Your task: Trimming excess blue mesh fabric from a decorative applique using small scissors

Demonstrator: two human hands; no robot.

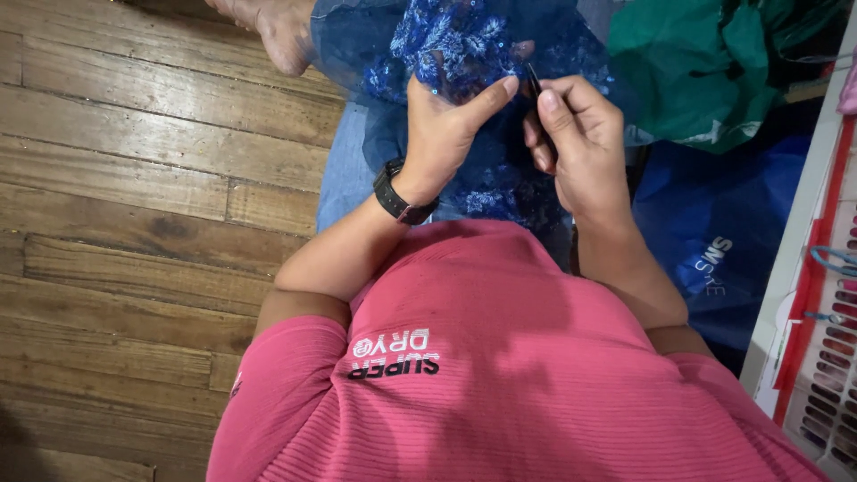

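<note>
Wooden plank floor [134, 178]: lies well to the left of both grips; one bare foot [272, 31] is rested on it at the top.

Left hand [446, 125]: one, with a dark wristband [400, 192] worn below it. Blue sequined lace fabric [446, 40] is gathered in the curled fingers, the thumb stretched toward the other hand, apparently so that the lace is held taut and raised for close work.

Blue lace fabric: one piece, draped from the left grip down over the lap, where denim [344, 170] shows beneath.

Small dark tool [533, 85]: one, slim, its kind not to be told; it is pinched between the thumb and fingers of the right hand [576, 143], tip up, just beside the left thumb and against the lace.

Green cloth [696, 62] and a blue bag [723, 232]: one each, right of the grips.

White plastic basket [826, 357]: one, at the far right edge.
</note>
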